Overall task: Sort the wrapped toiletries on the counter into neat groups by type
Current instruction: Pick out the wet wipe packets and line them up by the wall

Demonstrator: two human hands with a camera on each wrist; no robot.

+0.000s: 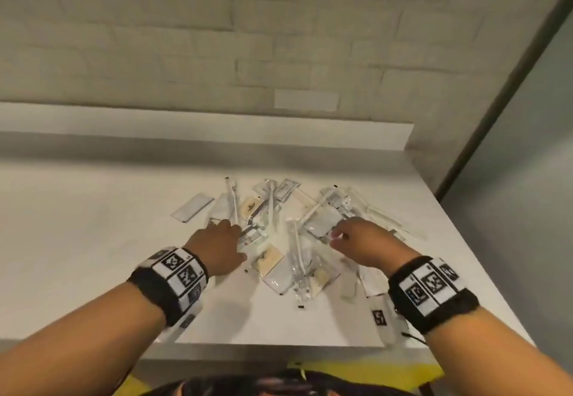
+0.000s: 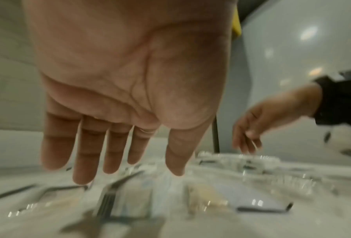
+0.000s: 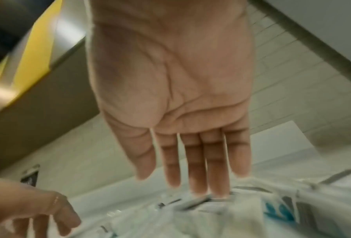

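A loose pile of clear-wrapped toiletries lies on the white counter (image 1: 93, 240). It includes wrapped toothbrushes (image 1: 296, 250), beige packets (image 1: 268, 261) and a flat white sachet (image 1: 192, 208) set apart at the left. Wrapped white pieces (image 1: 381, 216) lie at the pile's right. My left hand (image 1: 228, 231) hovers palm down over the pile's left side, its fingers (image 2: 89, 161) straight and holding nothing. My right hand (image 1: 339, 236) reaches over the right side, and its straight fingers (image 3: 199, 177) are at or just above a wrapped packet (image 3: 221, 214). Both wrist views are blurred.
A raised white ledge (image 1: 186, 126) runs along the tiled wall behind the counter. The counter's front edge (image 1: 279, 344) is close to me, with something yellow (image 1: 372, 371) below it. A grey panel (image 1: 511, 178) stands past the right edge. Bare counter stretches to the left.
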